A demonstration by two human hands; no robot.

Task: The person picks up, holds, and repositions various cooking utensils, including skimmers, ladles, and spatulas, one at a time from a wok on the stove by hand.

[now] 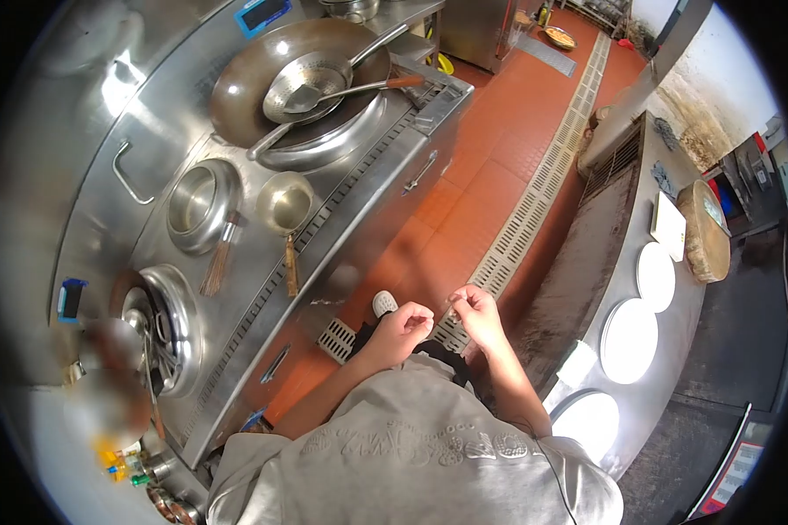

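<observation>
My left hand is held in front of my body with its fingers curled in toward the thumb. Beside it, a short gap to the right, my right hand has thumb and fingertips pressed together. Whether either holds something small cannot be made out. Both are over the red tiled floor, between the stove and the side counter. Nearest on the stove side is a ladle with a wooden handle, well out of reach of the fingers.
A large wok bears a strainer and a spatula. A bristle brush lies by a round pot. White plates stand along the right counter, near a round chopping block. A drain grate crosses the floor.
</observation>
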